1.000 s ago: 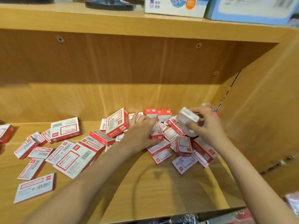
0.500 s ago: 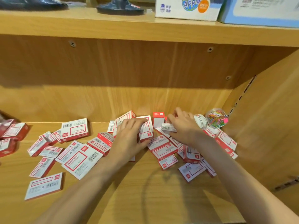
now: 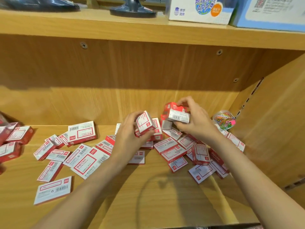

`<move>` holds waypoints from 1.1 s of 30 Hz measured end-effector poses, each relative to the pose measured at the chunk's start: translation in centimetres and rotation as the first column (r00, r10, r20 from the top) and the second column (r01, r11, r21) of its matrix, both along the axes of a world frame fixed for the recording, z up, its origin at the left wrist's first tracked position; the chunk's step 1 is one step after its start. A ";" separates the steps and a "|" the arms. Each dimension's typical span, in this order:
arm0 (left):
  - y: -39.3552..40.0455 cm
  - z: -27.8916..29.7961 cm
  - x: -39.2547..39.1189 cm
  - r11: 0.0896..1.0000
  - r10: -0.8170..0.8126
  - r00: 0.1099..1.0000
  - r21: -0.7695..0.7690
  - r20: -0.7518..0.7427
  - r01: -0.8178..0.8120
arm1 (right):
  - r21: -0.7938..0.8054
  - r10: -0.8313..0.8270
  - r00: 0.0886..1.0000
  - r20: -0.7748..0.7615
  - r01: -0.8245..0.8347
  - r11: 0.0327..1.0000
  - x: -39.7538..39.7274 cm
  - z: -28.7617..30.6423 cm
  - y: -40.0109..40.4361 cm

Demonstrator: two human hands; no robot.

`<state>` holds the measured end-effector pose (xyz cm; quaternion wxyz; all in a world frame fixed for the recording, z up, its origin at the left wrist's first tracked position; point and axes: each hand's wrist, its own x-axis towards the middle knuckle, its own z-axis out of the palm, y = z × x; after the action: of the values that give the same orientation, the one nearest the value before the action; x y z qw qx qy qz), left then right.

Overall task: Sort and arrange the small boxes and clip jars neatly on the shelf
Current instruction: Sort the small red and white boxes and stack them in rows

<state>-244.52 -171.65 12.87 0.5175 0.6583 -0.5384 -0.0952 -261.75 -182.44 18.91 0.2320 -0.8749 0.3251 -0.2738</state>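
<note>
Left hand [image 3: 130, 133] curled round one small box [image 3: 144, 123], lifted off the heap. Right hand [image 3: 193, 120] pinches stacked boxes [image 3: 179, 114] (likely gathering like sizes). Clip jar [image 3: 223, 119] stands at 3 o'clock, by the shelf [image 3: 156, 204] corner.

Two bare forearms reach forward side by side. The left hand [image 3: 130, 131] is raised, fingers curled round a small box [image 3: 144, 123]. The right hand [image 3: 194, 123], slightly higher, grips several small boxes [image 3: 177, 114] between thumb and fingers.
</note>
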 end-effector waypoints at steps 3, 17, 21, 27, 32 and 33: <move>1.3 1.1 1.8 0.996 0.059 0.992 -0.062 -0.115 -0.067 | 0.003 0.091 0.994 0.065 -0.092 0.996 3.0 1.4 1.8; 21.8 1.2 21.0 0.824 0.566 0.810 -0.081 0.153 -0.561 | 0.178 0.484 0.868 0.114 -0.497 0.849 29.5 -0.6 14.8; 25.5 -0.6 23.8 0.822 0.540 0.783 0.002 0.309 -0.569 | 0.148 0.440 0.885 0.151 -0.460 0.875 35.5 -2.9 16.8; 26.9 -3.2 24.8 0.896 0.332 0.826 0.120 0.456 -0.427 | 0.299 0.166 0.968 0.190 -0.218 0.929 40.2 -7.3 17.7; 27.0 -3.0 25.7 0.923 0.286 0.850 0.112 0.442 -0.369 | 0.375 0.194 0.964 0.184 -0.252 0.892 40.6 -7.5 18.4; 27.1 -3.1 25.8 0.921 0.308 0.856 0.097 0.416 -0.378 | 0.368 0.209 0.968 0.140 -0.247 0.897 40.5 -7.6 18.2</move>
<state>-218.67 -144.58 9.82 0.3475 0.7923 -0.4941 0.0860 -221.26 -164.25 11.29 0.4440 -0.8306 0.2558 -0.2179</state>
